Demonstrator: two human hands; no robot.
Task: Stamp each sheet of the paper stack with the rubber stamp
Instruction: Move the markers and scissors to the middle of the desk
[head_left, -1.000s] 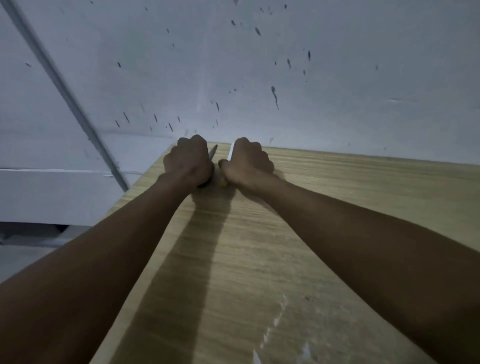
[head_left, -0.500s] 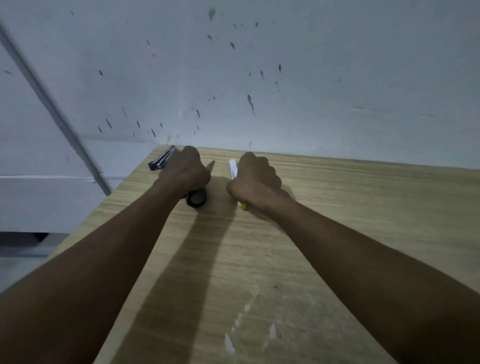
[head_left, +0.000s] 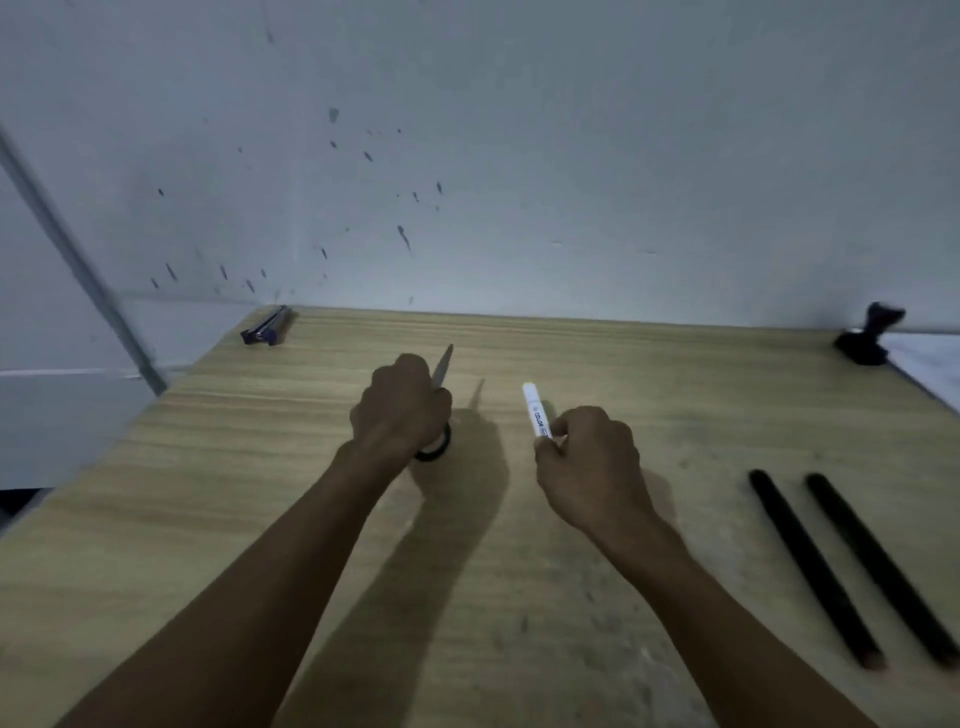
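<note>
My left hand grips a pair of scissors; the grey blade points up and away, and a black handle loop shows below my fist. My right hand pinches a white marker that points toward the wall. A black rubber stamp stands at the far right back corner, at the edge of a white paper sheet. Both hands are over the middle of the wooden table, far left of the stamp.
A dark blue stapler-like tool lies at the table's back left corner. Two long black rods lie side by side on the right. A spotted grey wall stands right behind the table. The table's left edge drops off.
Both hands have pulled back from the wall toward me and spread apart, carrying the scissors and marker. The view has shifted right and down, bringing the stamp, paper and rods into sight.
</note>
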